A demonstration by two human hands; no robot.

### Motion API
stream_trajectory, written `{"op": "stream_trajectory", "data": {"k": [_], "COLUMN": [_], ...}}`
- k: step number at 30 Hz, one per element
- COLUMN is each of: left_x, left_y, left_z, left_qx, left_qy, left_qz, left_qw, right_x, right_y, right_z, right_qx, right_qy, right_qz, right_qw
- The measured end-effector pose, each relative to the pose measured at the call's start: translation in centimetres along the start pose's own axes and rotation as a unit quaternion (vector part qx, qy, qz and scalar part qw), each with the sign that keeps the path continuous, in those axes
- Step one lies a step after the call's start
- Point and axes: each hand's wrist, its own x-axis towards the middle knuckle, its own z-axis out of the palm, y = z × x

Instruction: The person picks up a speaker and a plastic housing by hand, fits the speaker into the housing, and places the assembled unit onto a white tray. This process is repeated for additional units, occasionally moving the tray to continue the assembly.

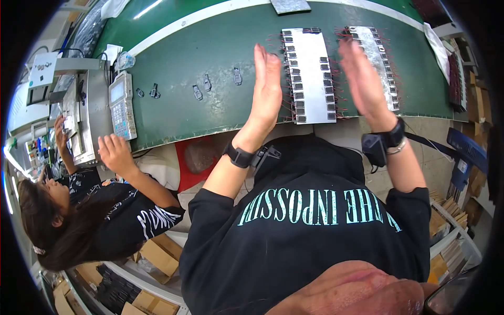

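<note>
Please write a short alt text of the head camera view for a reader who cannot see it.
A person's left hand and right hand are raised open, palms facing, holding nothing, above a metal tray lined with small dark parts on a green workbench. A second tray lies further right; a co-worker sits left.

Two metal trays [311, 73] [375, 50] lined with small dark parts lie on the green table [210, 47], and five loose little parts [197, 92] sit apart from them. One keypad box [122, 105] stands at the left end. Two people are at the table.
</note>
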Motion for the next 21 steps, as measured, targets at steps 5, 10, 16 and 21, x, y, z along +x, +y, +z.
{"op": "stream_trajectory", "data": {"k": [5,10,16,21], "left_x": [2.1,2.2,0.6,-0.5], "left_y": [0.2,-0.3,1.4,4.1], "left_z": [0.8,1.4,-1.6,-6.5], "left_qx": [-0.135,-0.184,-0.078,0.014], "left_qy": [-0.021,-0.034,0.123,0.152], "left_qz": [-0.024,-0.025,0.046,0.135], "left_qw": [0.990,0.982,0.988,0.979], "right_x": [-0.9,0.3,2.2,8.0], "right_y": [0.5,-0.9,-3.2,-4.2], "right_z": [1.2,0.1,0.4,3.7], "right_qx": [0.182,-0.093,-0.405,-0.475], "right_qy": [0.018,0.006,-0.005,-0.156], "right_qz": [0.044,-0.130,-0.323,-0.408], "right_qw": [0.982,0.987,0.856,0.764]}}
